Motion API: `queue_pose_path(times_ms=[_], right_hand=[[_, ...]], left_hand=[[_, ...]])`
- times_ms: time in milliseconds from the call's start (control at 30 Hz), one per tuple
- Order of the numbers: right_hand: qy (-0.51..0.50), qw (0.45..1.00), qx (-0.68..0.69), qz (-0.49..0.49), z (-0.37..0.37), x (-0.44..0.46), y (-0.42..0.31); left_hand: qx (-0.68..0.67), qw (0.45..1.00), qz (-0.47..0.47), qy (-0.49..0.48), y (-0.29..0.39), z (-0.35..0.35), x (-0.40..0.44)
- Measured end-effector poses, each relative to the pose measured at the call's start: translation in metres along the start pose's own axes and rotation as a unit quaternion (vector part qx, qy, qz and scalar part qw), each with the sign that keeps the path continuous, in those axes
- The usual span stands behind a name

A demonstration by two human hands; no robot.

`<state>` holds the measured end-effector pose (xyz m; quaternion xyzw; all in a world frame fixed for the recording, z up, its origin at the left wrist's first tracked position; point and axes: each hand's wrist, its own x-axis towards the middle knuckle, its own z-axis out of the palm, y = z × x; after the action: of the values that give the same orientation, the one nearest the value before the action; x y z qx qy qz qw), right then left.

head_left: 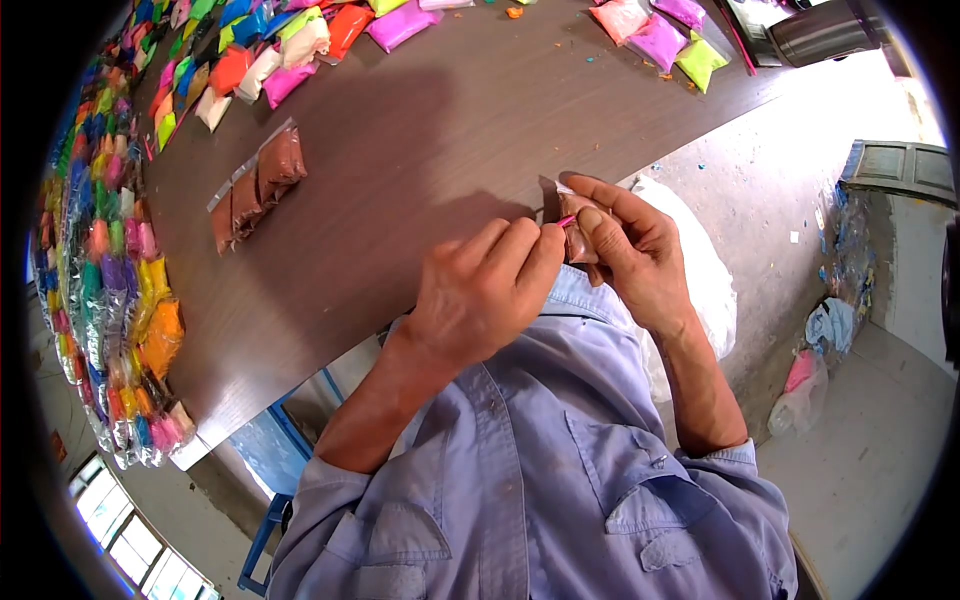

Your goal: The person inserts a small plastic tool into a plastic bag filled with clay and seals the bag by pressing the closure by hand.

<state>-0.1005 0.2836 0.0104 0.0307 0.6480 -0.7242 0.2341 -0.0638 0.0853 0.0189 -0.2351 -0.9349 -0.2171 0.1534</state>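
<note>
My right hand (640,245) pinches a small clear packet of brown, clay-like material (580,245) between thumb and fingers, near the table's front edge. My left hand (485,285) is closed against the packet's left side. A thin pink piece (566,221) sticks out from its fingertips and touches the packet. Its kind cannot be made out, as the fingers hide most of it. Farther left on the table lies a strip of joined brown packets (258,190), with clear film along one edge. Neither hand touches that strip.
Colourful packets (290,45) are heaped at the back left, and long bundles of packets (110,260) line the left side. More packets (660,40) lie at the back right, near a dark metal cylinder (820,35). A white bag (690,270) is beyond the table (400,150) edge.
</note>
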Motion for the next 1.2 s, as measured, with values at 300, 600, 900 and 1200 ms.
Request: queue_pose_path(times_ms=[300, 600, 900, 1200], right_hand=[[0.024, 0.999, 0.020, 0.022, 0.003, -0.001, -0.002], [0.029, 0.999, -0.004, 0.032, 0.003, -0.006, 0.002], [0.034, 0.999, 0.035, 0.016, 0.002, -0.010, 0.003], [0.041, 0.999, -0.004, -0.013, 0.004, -0.010, 0.003]], left_hand=[[0.031, 0.999, 0.021, 0.037, -0.005, 0.007, 0.001], [-0.011, 0.999, -0.010, 0.030, -0.002, 0.007, -0.003], [-0.071, 0.996, -0.007, 0.057, 0.000, 0.004, -0.002], [-0.078, 0.995, -0.026, 0.058, 0.004, 0.005, -0.003]])
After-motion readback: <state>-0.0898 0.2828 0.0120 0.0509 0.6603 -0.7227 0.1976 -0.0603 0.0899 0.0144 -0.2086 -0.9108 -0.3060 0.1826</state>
